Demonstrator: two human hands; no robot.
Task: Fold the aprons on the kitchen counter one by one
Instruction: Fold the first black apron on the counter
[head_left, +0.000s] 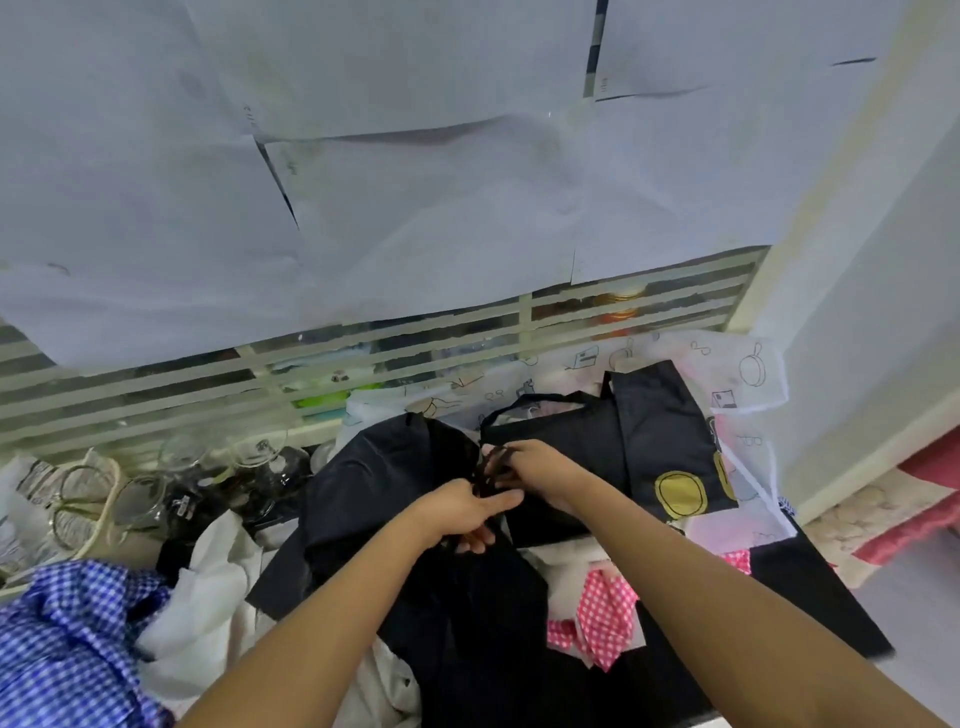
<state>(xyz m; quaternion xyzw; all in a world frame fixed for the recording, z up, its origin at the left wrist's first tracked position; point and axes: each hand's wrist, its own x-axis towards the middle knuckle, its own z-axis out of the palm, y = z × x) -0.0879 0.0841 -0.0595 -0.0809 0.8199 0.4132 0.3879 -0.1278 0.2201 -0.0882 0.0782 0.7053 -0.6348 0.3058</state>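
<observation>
At the middle of the frame, both hands meet over a black apron (384, 499) that lies crumpled and unfolded on the counter (821, 587). The right hand (540, 470) has its fingers curled round a thin black strap (488, 462) of this apron. The left hand (462, 512), just below and touching it, grips the dark cloth at the foot of that strap, thumb laid across the top. Neither hand is free.

Judging by this, the step in hand is gathering or untangling the ties of 1 apron before any fold is made; the body of the apron shows no neat crease yet.

Just right of the hands lies a second black apron (660, 441) with yellow circles, flat and seemingly folded already, resting on a see-through printed apron (737, 374) toward the upper right. A pink checked cloth (602, 608) sits at lower right, a blue checked cloth (67, 639) at lower left and a white cloth (218, 582) beside it, all loose, so most of the pile seems to be waiting. Glass jars (249, 462) stand at the left edge of the counter.

The next move probably calls for laying the strap inward along the bib, then spreading the black cloth flat with both palms so the edges can be matched. The fabric looks thin and slippery, so the ties may slide out again.
</observation>
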